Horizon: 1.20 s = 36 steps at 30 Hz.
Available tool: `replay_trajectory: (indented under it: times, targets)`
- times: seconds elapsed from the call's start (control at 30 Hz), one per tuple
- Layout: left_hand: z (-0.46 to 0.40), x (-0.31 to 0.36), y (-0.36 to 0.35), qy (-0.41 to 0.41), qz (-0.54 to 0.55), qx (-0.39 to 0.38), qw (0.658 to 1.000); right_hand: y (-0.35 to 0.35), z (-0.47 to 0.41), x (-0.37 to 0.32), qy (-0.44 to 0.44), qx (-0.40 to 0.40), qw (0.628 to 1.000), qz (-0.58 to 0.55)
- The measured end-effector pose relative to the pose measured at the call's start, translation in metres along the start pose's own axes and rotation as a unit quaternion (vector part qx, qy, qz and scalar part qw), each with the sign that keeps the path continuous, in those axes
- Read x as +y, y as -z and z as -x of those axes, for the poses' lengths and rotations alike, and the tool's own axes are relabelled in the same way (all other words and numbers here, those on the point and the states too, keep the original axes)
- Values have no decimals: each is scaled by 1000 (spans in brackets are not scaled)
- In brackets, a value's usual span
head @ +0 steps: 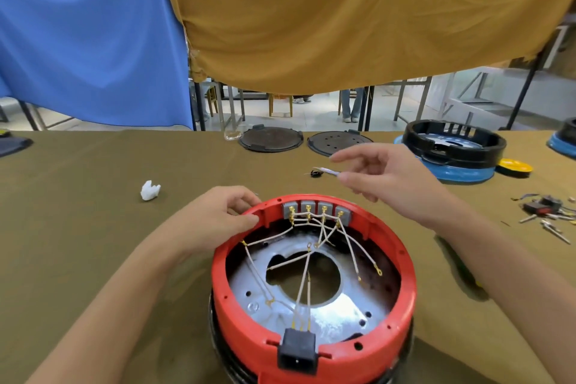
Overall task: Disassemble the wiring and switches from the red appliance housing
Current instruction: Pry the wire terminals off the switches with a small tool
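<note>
Fingers of the left hand curl over the far-left rim of the red housing, gripping it. Right hand hovers above the desk just beyond the housing, fingers loosely spread, holding nothing. Four grey switches sit in a row inside the far wall, pale wires running from them to the black socket at the near rim.

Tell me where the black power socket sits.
The black power socket is clipped into the red housing's near rim, bottom centre of the head view, with wires running from it.
</note>
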<state>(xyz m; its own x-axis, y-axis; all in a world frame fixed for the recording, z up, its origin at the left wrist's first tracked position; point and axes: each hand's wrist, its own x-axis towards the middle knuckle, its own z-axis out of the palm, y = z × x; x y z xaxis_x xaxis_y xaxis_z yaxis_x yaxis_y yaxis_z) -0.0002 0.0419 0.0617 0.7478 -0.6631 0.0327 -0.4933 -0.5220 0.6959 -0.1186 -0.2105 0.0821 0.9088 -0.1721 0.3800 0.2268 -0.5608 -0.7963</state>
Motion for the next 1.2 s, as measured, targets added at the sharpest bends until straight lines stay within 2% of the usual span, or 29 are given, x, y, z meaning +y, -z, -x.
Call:
replay_trajectory:
  times: [0.13, 0.23, 0.4, 0.63, 0.8, 1.0, 1.2]
  targets:
    - [-18, 16, 5, -14, -165, -70, 984, -15, -30, -6, -10, -1, 996, -89]
    - [-34, 29, -7, -65, -178, -86, 978, -30, -46, -2, -56, -4, 985, -166]
    - [-42, 14, -24, -126, -148, -28, 980, -39, -56, 18, -76, 21, 955, -284]
    - [-40, 7, -24, -120, -84, 28, 989, -51, -50, 15, -32, 61, 978, -196]
    - [-34, 4, -24, -79, -143, 137, 977, -51, -47, 12, -44, 76, 989, -122]
    - [-33, 2, -23, -87, -109, 94, 986, -50, -48, 16, -124, 25, 984, -123]
    - [-36, 0, -23, -93, -96, 97, 986, -50, -45, 14, -74, -6, 989, -131]
